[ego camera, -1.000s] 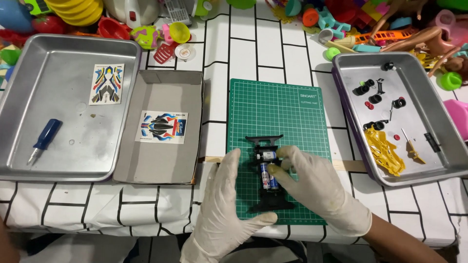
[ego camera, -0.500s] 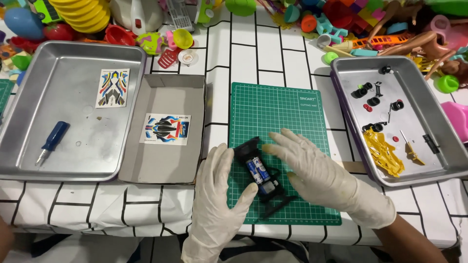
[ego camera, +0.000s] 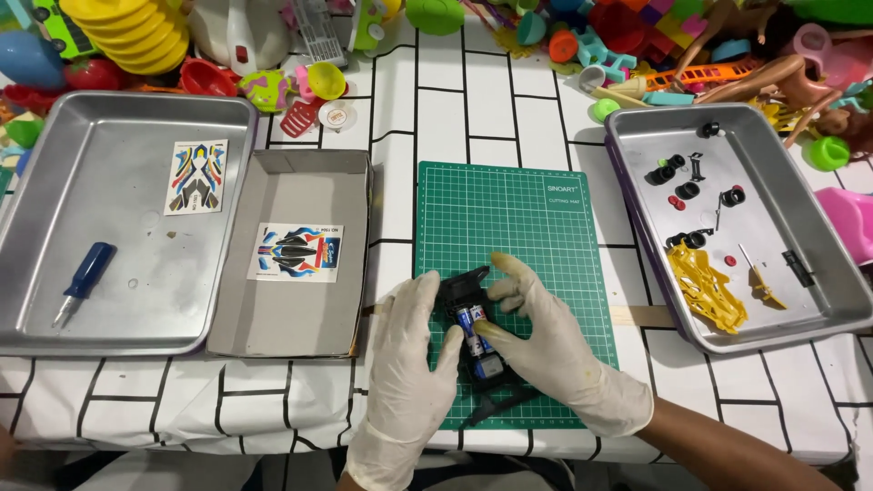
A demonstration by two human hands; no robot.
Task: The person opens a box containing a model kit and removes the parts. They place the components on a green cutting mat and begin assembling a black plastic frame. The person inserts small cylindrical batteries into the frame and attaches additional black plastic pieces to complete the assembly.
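Head view: both gloved hands grasp a black toy car chassis with blue batteries, low centre of frame on the green cutting mat. Left hand grips its left side, right hand curls fingers over its right side. Blue screwdriver lies in left tray; yellow part in right tray.

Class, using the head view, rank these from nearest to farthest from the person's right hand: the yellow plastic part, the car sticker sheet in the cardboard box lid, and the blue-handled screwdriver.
From the right hand:
1. Yellow plastic part, in the right-side tray.
2. Car sticker sheet, in the cardboard box lid, left of the mat.
3. Blue-handled screwdriver, in the far-left tray.
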